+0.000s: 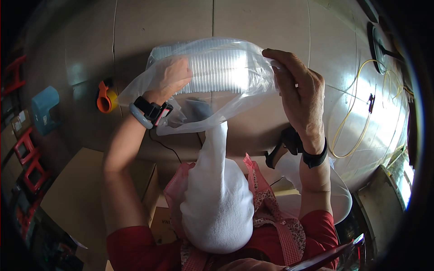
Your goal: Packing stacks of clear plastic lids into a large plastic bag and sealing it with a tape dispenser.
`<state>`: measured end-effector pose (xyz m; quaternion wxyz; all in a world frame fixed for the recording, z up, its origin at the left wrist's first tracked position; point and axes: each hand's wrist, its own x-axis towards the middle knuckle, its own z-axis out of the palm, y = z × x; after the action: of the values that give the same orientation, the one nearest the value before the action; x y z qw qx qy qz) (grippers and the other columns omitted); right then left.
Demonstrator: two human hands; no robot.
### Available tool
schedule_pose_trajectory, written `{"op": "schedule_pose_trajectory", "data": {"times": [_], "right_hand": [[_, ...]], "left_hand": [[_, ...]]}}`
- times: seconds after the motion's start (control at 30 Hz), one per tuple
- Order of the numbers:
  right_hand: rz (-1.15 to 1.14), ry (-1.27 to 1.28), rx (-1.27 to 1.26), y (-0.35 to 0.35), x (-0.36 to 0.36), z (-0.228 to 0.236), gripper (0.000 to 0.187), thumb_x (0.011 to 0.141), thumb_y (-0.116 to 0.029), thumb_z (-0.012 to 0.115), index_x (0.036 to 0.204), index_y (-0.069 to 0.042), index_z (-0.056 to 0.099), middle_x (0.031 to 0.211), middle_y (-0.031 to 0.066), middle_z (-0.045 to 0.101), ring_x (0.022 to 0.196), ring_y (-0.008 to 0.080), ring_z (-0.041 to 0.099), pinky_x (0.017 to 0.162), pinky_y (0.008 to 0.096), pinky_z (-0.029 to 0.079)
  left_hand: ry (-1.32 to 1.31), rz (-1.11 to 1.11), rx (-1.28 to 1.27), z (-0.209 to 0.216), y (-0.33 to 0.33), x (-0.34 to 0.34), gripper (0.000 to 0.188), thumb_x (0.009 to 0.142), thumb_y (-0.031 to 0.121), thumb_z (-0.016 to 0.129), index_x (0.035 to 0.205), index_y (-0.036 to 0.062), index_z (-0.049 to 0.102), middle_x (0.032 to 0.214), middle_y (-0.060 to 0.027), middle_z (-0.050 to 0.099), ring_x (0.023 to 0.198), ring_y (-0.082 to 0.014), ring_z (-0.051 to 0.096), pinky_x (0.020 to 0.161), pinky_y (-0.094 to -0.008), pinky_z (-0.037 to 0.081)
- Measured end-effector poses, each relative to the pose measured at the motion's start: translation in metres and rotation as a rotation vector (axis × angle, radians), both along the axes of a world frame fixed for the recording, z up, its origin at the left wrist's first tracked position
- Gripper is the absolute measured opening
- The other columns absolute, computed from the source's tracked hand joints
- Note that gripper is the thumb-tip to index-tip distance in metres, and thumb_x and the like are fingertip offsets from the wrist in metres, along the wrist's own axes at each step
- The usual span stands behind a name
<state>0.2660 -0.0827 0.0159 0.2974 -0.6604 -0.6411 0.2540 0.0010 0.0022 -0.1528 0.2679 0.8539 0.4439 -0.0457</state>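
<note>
A clear plastic bag is spread out in front of me. In it lies a long stack of clear, ribbed plastic pieces, seen partly through the film; their exact kind I cannot tell. My left hand is inside the bag at the stack's left end. Its fingers are curled closed against the stack, and what they hold, if anything, is hidden. At the right, my right hand pinches the bag's edge between thumb and fingers, lifting the film at that corner.
An open-looking cardboard box stands near left. On the floor beyond are an orange tape dispenser and a blue stool. A yellow hose loops at the right, near a round black base. White cloth bulges before my chest.
</note>
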Motion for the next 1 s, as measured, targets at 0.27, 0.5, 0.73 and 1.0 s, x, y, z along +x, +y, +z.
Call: {"op": "schedule_pose_trajectory", "data": {"times": [0.27,0.5,0.73,1.0], "right_hand": [[-0.043,0.047,0.027,0.002,0.003,0.001,0.015,0.093,-0.008,0.056,0.102,-0.007,0.067,0.071,0.0089,0.066,0.057,0.0200,0.063,0.054,0.0295,0.048],[-0.247,0.076,-0.001,0.006,0.041,0.002,0.019,0.094,-0.010,0.055,0.109,-0.009,0.068,0.057,0.0016,0.050,0.051,0.0073,0.048,0.049,0.0257,0.039],[-0.244,0.072,-0.040,-0.002,0.058,0.000,0.020,0.096,-0.011,0.053,0.109,-0.008,0.068,0.059,-0.0019,0.047,0.052,0.0040,0.045,0.048,0.0221,0.037],[-0.256,0.147,-0.040,0.000,0.054,0.002,0.028,0.100,-0.024,0.049,0.110,-0.005,0.067,0.060,-0.0015,0.048,0.054,0.0047,0.046,0.049,0.0230,0.038]], "left_hand": [[0.013,-0.100,0.203,0.000,-0.004,-0.022,0.010,0.081,0.009,0.055,0.088,0.0022,0.056,0.093,-0.0168,0.060,0.084,-0.0357,0.058,0.074,-0.0437,0.048],[-0.188,-0.495,0.339,0.111,0.004,-0.047,0.009,0.081,0.011,0.060,0.080,0.0021,0.062,0.078,-0.0187,0.061,0.077,-0.0368,0.059,0.081,-0.0432,0.050],[0.177,-0.194,0.085,0.222,0.008,-0.061,0.010,0.085,0.014,0.061,0.081,0.0049,0.062,0.084,-0.0171,0.060,0.075,-0.0358,0.056,0.075,-0.0441,0.045],[-0.458,-0.415,0.285,0.171,-0.110,-0.048,0.021,0.081,0.015,0.066,0.101,0.0080,0.063,0.080,-0.0027,0.061,0.073,-0.0190,0.061,0.066,-0.0325,0.052]]}}
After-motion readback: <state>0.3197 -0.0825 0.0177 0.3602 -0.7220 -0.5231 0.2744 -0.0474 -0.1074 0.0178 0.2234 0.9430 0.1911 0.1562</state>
